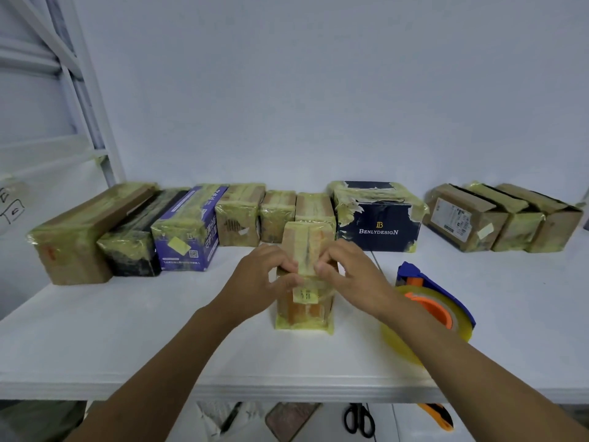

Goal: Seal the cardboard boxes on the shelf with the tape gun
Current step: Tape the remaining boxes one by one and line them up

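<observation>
Cardboard under yellowish tape: the small box (304, 309) stands upright near the shelf's front edge. The left hand (259, 277) and right hand (349, 274) are both curled round its upper end, fingertips nearly meeting. Just right of it lies the tape gun (433, 309), blue with an orange hub. The shelf (127, 330) is white and the wall (318, 90) pale. Taped boxes (242, 218) line the back edge, and one navy box (377, 224) reads "BENLYDESIGN".

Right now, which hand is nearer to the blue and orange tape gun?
Right. The right hand holds the small box, with the tape gun lying just beside its wrist. The left hand holds the box's opposite side, farther away.
</observation>
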